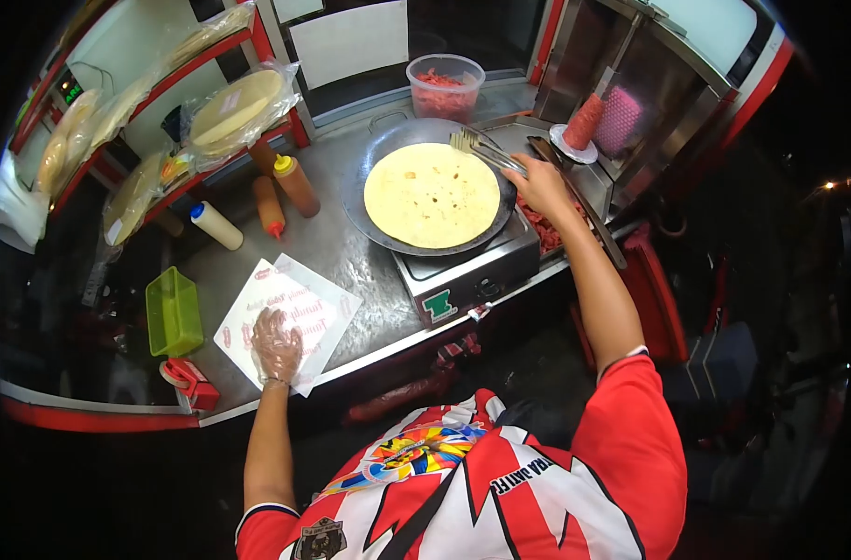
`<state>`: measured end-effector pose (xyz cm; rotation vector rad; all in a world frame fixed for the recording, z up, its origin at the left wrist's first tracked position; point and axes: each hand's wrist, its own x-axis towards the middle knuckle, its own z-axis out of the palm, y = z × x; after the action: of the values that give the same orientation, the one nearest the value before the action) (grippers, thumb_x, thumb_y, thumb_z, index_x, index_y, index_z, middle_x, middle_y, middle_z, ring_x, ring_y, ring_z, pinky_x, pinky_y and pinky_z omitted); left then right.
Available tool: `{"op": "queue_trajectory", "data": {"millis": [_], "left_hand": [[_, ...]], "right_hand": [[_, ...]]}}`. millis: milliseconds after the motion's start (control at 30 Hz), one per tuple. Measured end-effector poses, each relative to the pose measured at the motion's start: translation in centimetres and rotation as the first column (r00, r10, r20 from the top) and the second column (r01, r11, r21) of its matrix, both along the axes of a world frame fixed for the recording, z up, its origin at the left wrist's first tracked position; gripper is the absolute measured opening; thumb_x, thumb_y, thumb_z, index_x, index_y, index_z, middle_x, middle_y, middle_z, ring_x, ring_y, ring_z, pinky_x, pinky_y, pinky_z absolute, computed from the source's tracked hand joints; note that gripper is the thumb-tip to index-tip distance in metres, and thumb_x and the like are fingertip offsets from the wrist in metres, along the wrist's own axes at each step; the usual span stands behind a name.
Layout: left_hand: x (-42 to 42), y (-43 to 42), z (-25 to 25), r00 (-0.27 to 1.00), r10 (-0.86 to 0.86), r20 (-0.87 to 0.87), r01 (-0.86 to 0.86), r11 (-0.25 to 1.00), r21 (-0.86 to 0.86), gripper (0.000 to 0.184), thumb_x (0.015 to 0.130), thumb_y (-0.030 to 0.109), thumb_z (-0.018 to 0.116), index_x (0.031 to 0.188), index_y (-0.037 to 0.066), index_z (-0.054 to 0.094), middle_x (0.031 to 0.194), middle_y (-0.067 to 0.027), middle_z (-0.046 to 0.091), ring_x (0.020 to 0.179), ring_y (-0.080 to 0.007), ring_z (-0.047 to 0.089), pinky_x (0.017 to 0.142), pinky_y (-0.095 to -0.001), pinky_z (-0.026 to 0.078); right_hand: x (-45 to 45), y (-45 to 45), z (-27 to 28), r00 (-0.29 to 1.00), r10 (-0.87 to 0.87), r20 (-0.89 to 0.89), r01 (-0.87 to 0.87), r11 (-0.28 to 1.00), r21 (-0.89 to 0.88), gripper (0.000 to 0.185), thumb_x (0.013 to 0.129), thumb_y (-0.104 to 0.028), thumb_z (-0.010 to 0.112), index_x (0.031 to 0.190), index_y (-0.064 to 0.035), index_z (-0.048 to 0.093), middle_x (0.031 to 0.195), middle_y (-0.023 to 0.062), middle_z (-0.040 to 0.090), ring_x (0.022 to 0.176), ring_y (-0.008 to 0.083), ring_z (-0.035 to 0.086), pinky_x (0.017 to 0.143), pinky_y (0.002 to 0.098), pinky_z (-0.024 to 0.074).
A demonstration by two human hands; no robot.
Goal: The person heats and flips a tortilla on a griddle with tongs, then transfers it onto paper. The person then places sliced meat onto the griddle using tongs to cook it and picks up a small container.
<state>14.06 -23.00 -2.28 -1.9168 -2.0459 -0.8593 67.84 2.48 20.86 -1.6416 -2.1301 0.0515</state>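
Note:
My left hand (277, 346), in a clear plastic glove, lies with its fingers spread on printed wrapping papers (325, 297) at the counter's front left. My right hand (542, 191) is closed around metal tongs (486, 149). The tongs' tips reach over the upper right edge of a flatbread (432, 198); whether they touch it I cannot tell. The round, pale yellow flatbread lies flat in a dark, wide pan (358, 149) on a gas stove (472, 285).
Sauce bottles (297, 187), a green basket (174, 313) and a red tape dispenser (190, 383) stand at left. Bagged flatbreads (239, 107) fill the shelves. Behind the pan is a tub of red shreds (444, 89). A meat spit (586, 121) stands right, near a tray of red meat (544, 229).

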Motion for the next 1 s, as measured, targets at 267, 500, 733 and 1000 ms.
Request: {"op": "queue_trajectory", "data": {"millis": [267, 500, 733, 1000], "left_hand": [[-0.7, 0.1, -1.3, 0.956, -0.048, 0.290, 0.048, 0.999, 0.005, 0.063, 0.081, 0.014, 0.076, 0.139, 0.002, 0.056, 0.142, -0.0172, 0.058, 0.129, -0.0378, 0.058, 0.113, -0.0472, 0.042], [-1.4, 0.1, -2.6, 0.924, 0.001, 0.381, 0.044, 0.993, -0.110, 0.056, 0.083, 0.024, 0.077, 0.134, 0.004, 0.066, 0.155, -0.0115, 0.046, 0.142, -0.0276, 0.046, 0.118, -0.0461, 0.036], [-0.3, 0.1, -0.5, 0.951, -0.034, 0.306, 0.035, 0.999, 0.003, 0.069, 0.080, 0.011, 0.077, 0.144, 0.001, 0.052, 0.139, -0.0190, 0.059, 0.128, -0.0373, 0.059, 0.109, -0.0462, 0.047], [-0.7, 0.1, -1.4, 0.971, -0.036, 0.238, 0.042, 0.999, -0.020, 0.067, 0.082, 0.008, 0.076, 0.144, -0.002, 0.052, 0.146, -0.0191, 0.052, 0.133, -0.0363, 0.056, 0.114, -0.0447, 0.044]], "right_hand": [[-0.5, 1.1, -1.7, 0.994, -0.106, 0.023, 0.104, 0.990, 0.092, 0.051, 0.099, -0.043, 0.067, 0.135, -0.0066, 0.066, 0.112, 0.0276, 0.074, 0.106, 0.0472, 0.071, 0.091, 0.0562, 0.0550], [-2.2, -5.7, 0.9, 0.973, -0.179, -0.149, 0.186, 0.982, 0.034, 0.050, 0.096, -0.037, 0.073, 0.130, -0.0006, 0.068, 0.110, 0.0261, 0.075, 0.103, 0.0437, 0.072, 0.087, 0.0516, 0.0568], [-2.0, -14.3, 1.3, 0.972, 0.115, -0.204, -0.133, 0.988, -0.081, 0.043, 0.091, -0.031, 0.079, 0.124, -0.0041, 0.073, 0.101, 0.0220, 0.076, 0.092, 0.0396, 0.073, 0.083, 0.0458, 0.0565], [-3.4, -12.3, -0.7, 0.991, 0.056, -0.125, -0.055, 0.998, 0.010, 0.043, 0.092, -0.039, 0.077, 0.124, -0.0112, 0.073, 0.100, 0.0162, 0.074, 0.091, 0.0375, 0.072, 0.077, 0.0476, 0.0573]]}}
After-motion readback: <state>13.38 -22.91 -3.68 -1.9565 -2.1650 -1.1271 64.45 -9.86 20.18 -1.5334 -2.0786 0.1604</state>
